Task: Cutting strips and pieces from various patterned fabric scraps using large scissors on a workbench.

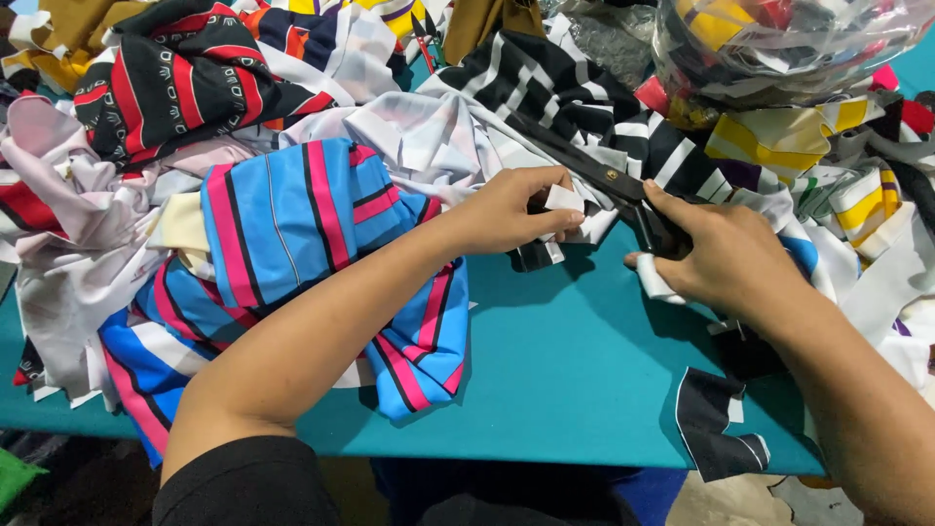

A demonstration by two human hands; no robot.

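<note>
Black scissors (594, 175) gripped in right hand (726, 258), blades over black-and-white striped fabric (560, 88), white scrap (563, 200) pinched by left hand (506, 209) just beside.

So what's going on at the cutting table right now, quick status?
Right hand grips black scissors. Left hand pinches white fabric piece at the blades. Black-and-white striped cloth under the cut. Blue-pink striped cloth heaped beside left forearm.

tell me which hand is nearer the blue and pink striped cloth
Left. The left hand pinches a white fabric scrap just right of the blue and pink striped cloth, its forearm lying across it. The right hand grips black scissors farther right.
</note>
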